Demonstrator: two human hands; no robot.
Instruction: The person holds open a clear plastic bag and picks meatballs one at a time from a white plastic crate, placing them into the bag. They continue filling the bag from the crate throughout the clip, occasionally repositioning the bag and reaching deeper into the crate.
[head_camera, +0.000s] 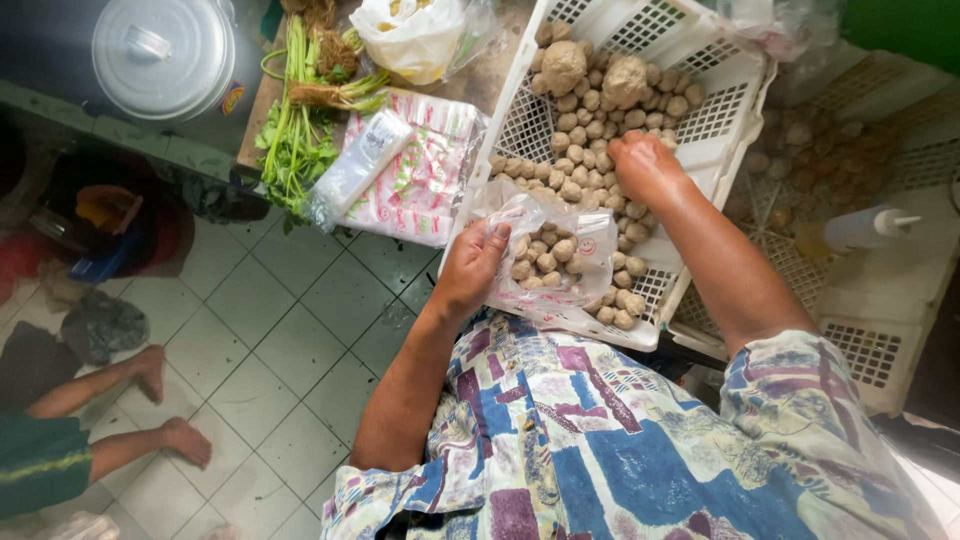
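Observation:
My left hand (472, 265) grips the rim of a clear plastic bag (570, 262) partly filled with small beige balls. The bag rests on the near side of a white slotted crate (715, 120). My right hand (645, 165) reaches into the crate and lies, fingers curled, on the heap of small beige balls (580, 125); whether it holds any is hidden. Two larger beige balls (600, 70) sit at the crate's far end.
A stack of printed plastic bags (420, 175), green stalks with roots (300, 110) and a white bag (415, 35) lie left of the crate. A lidded metal pot (165, 55) stands far left. Another person's bare legs (110, 410) rest on the tiled floor. A white squeeze bottle (860, 228) lies at right.

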